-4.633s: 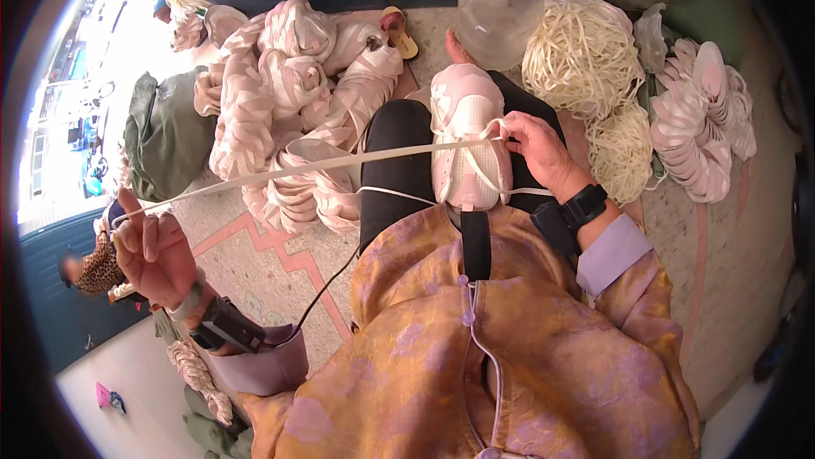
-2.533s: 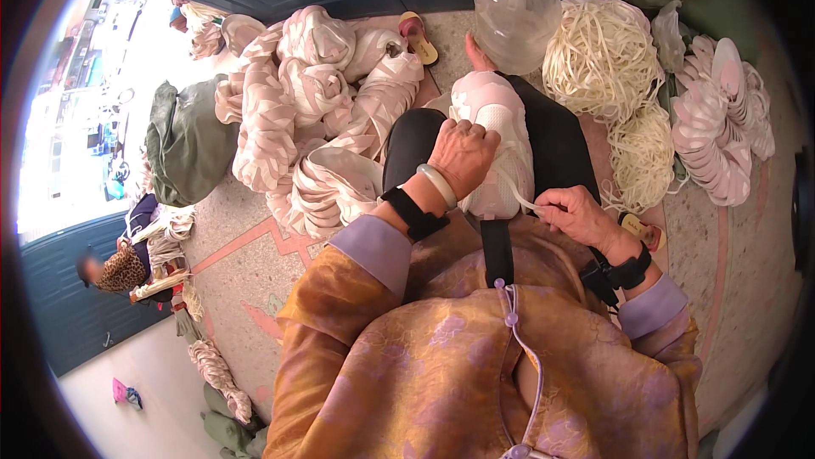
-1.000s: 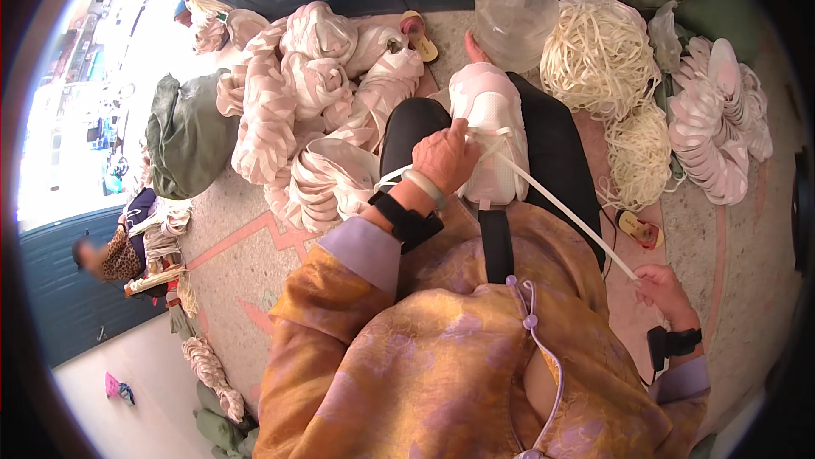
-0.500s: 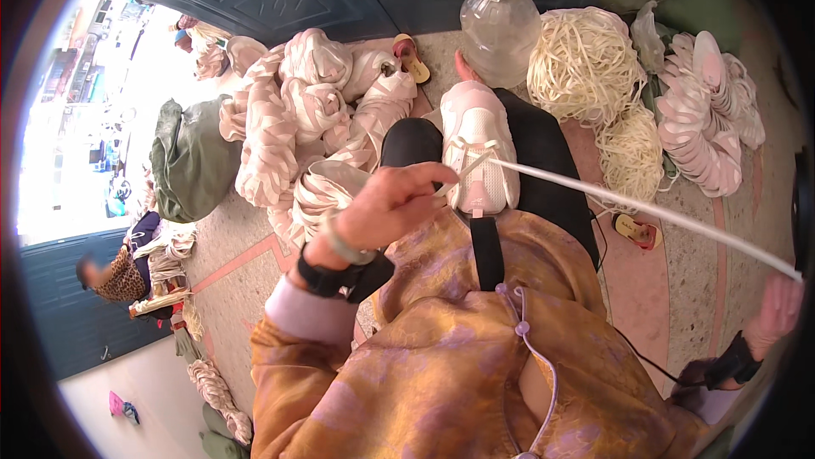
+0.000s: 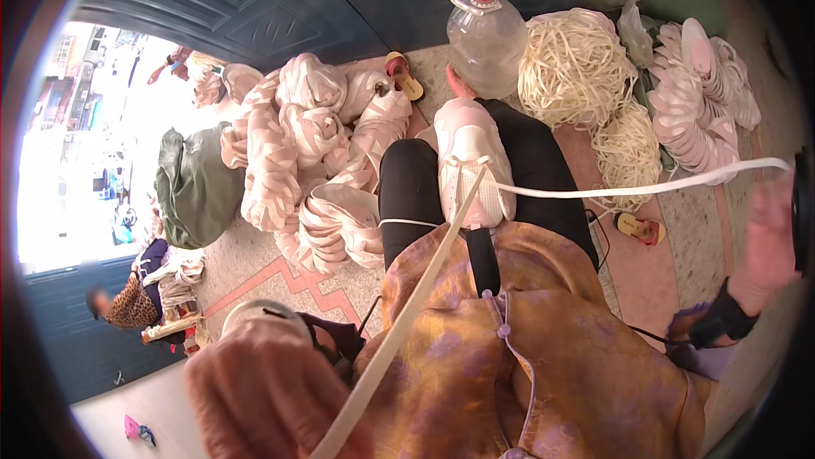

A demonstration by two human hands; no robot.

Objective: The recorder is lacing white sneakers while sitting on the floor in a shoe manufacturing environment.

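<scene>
A pale pink and white sneaker (image 5: pixel 472 140) rests upright between my knees, toe pointing away, a black strap lying at its heel. Flat white shoelace (image 5: pixel 399 323) runs taut from its eyelets to my left hand (image 5: pixel 263 382), which is close and low on the left, back of the hand showing, closed on the lace. The other lace length (image 5: pixel 628 195) bows loosely to the right, reaching the picture's dark rim. Just below that end, my right hand (image 5: pixel 768 238) is smeared by motion and partly cut off, so its grip is unclear.
Bundles of pinkish shoe pieces (image 5: pixel 318 153) lie left, beside a green sack (image 5: pixel 199 187). Beyond the sneaker stand a clear jug (image 5: pixel 486 43) with a red cap and a heap of cream laces (image 5: pixel 576 68). A sandal (image 5: pixel 638 229) lies right; another person (image 5: pixel 136 302) sits far left.
My left hand has moved from beside the sneaker down and toward me, drawing the lace along. The right-hand lace went from taut to slack, and my right hand rose.
</scene>
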